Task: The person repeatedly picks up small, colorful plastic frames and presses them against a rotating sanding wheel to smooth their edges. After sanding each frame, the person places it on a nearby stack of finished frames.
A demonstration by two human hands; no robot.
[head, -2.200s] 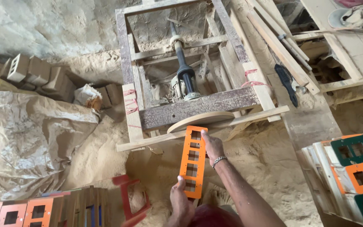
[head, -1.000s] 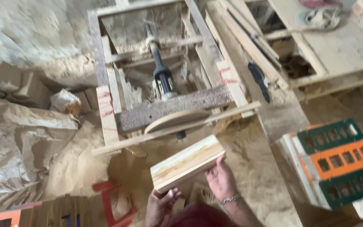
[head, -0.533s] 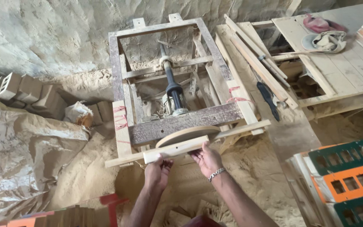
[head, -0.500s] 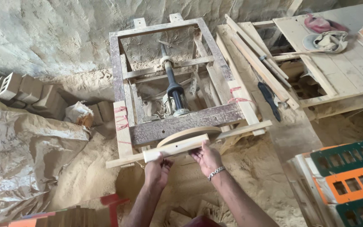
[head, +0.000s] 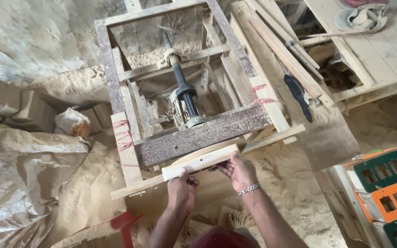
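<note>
Just below the centre of the frame, the left hand point(head: 181, 192) and the right hand point(head: 241, 171) hold a pale wooden board point(head: 200, 161) edge-on against the front rail of a rough wooden frame point(head: 203, 134). A curved sanding disc point(head: 210, 150) peeks out just behind the board. The left hand's fingers point(head: 190, 182) are closed around the board's lower left end; the right hand's fingers point(head: 224, 166) are spread open and press flat under its right end. A dark motor with its shaft point(head: 184, 102) sits inside the frame, upper centre. Sawdust point(head: 83, 193) covers the floor, and green and orange slotted panels point(head: 389, 183) are stacked at the lower right. The board looks stiff, light and dry, likely dusty and a bit slippery, so it seems best held near both ends, with the fingers kept away from the disc
</note>
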